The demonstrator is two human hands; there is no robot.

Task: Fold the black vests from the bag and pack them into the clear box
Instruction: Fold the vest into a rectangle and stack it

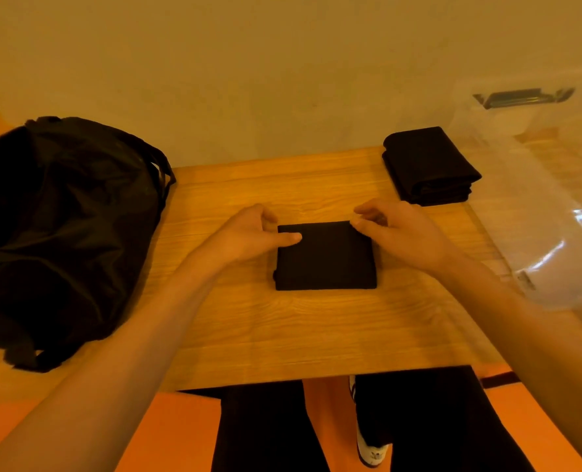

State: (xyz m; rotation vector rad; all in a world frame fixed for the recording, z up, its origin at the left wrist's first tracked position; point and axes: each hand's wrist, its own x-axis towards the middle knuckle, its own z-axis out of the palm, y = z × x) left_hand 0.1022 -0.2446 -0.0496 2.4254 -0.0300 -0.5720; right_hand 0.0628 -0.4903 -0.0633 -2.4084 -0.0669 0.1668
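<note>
Cloth squared flat and matte: we see the folded vest (327, 258) at the middle of the wooden desk (316, 328). The left hand (245, 235) pinches its far left corner, thumb on top. The right hand (402, 233) touches the far right corner; we cannot tell its grasp. The creased, glossy bag (61, 226) slumps at the desk's left end. A stack of folded vests (429, 165) sits at its far right corner, beside the clear box (538, 206).

A plain room, perhaps a home: a wooden table (316, 335) against a bare wall (282, 63), orange floor (180, 430).
</note>
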